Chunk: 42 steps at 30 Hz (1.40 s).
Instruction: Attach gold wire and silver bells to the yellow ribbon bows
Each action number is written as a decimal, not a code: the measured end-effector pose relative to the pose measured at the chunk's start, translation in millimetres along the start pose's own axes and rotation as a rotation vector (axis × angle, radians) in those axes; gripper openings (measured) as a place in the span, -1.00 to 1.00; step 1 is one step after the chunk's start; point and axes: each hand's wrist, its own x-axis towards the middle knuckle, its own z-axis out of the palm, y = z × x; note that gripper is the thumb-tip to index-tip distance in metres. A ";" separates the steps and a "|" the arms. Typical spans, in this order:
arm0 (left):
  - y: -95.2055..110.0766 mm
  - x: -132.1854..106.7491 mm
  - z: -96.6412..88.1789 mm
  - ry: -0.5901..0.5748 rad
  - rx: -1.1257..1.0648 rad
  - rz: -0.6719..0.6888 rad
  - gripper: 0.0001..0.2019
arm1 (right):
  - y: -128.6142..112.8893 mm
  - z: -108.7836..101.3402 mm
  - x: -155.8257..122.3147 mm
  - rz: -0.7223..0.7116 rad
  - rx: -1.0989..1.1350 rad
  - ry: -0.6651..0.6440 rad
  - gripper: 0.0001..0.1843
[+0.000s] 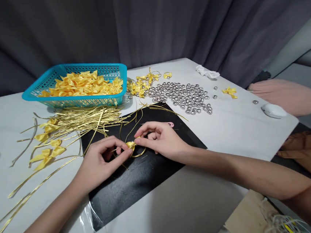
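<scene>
Above a black mat [150,179], my left hand [105,156] pinches one side of a small yellow ribbon bow [131,145]. My right hand [160,138] grips the other side with thumb and forefinger. A loop of gold cord [139,154] hangs below the bow, between my hands. The fingers partly cover the bow, so how the cord is joined to it cannot be made out. Just beyond my left hand lies a bundle of cut gold cords [89,119]. Several yellow bows with cord [46,156] rest to its left.
A blue basket [124,75] filled with yellow bows stands at the back left of the white table [236,130]. Many small silver bells or beads [180,92] are spread beyond the mat. At the right are a loose bow [229,92], crumpled white tissue [207,72] and a white round object [273,111].
</scene>
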 end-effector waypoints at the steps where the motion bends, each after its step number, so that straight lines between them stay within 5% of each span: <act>1: -0.2 0.0 -0.6 -0.007 -0.005 -0.008 -0.78 | -0.2 -0.7 0.6 0.021 0.017 0.002 -0.75; 11: 0.5 2.3 -2.6 -0.038 -0.159 -0.115 -0.79 | -0.3 -3.9 2.5 0.082 0.079 -0.051 -0.76; 18: -4.3 2.6 -5.4 0.046 -0.284 -0.168 -0.81 | -2.9 -2.5 0.9 0.218 0.131 -0.173 -0.80; 27: -5.2 2.9 -6.2 0.016 -0.319 -0.167 -0.81 | 3.6 -2.6 3.0 0.118 0.104 -0.203 -0.83; 33: -5.3 2.7 -2.5 0.115 -0.306 -0.158 -0.72 | -2.3 -5.1 0.3 0.029 0.195 -0.346 -0.86; 38: -4.0 0.9 -2.6 -0.064 -0.326 -0.078 -0.52 | -1.8 -8.1 -0.1 0.073 0.381 -0.473 -0.87; 42: -5.3 0.8 -4.0 -0.164 -0.332 -0.095 -0.64 | -2.4 -9.9 -0.4 0.103 0.460 -0.518 -0.89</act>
